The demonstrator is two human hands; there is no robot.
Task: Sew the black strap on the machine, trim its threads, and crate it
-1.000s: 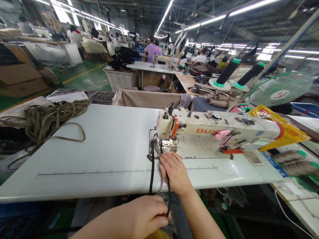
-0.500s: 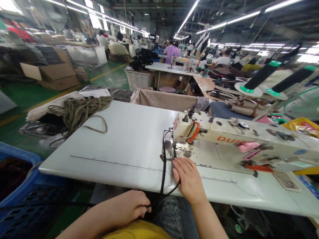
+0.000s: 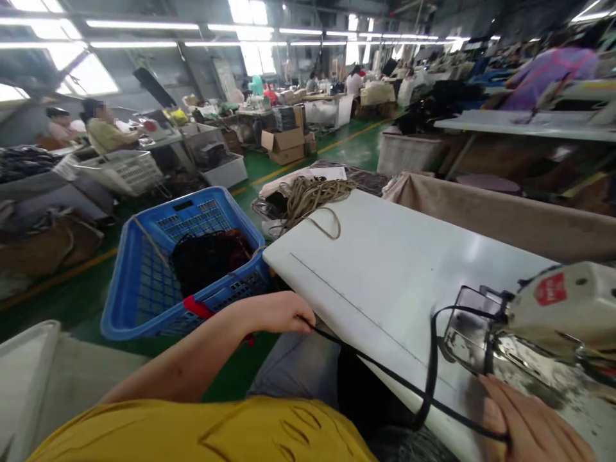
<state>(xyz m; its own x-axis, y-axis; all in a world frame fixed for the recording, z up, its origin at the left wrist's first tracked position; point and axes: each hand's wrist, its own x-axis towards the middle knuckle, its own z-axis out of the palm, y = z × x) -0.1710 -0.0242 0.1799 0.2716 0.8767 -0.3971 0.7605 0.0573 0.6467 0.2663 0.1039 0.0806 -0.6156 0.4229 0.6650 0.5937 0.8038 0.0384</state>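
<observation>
A narrow black strap (image 3: 375, 364) runs from my left hand (image 3: 289, 312) along the front edge of the white table to my right hand (image 3: 529, 427). My left fingers are closed around the strap beside the table's front edge. At the sewing machine (image 3: 558, 314), my right hand rests low on the bed, its fingers together over the strap and the thumb against it. Another length of the strap loops up and over to the metal needle plate (image 3: 466, 321). The lower part of my right hand is cut off by the frame.
A blue plastic basket (image 3: 139, 314) with dark material stands left of the white tabletop (image 3: 385, 256). Olive cords (image 3: 312, 199) lie bundled at the table's far left corner. Behind the table is a beige fabric-lined bin (image 3: 520, 208). Other people work further back.
The view has swung left, bringing the whole blue basket into sight. My left hand has moved left, and the strap stretches straighter between my hands. My right hand stays at the machine.
</observation>
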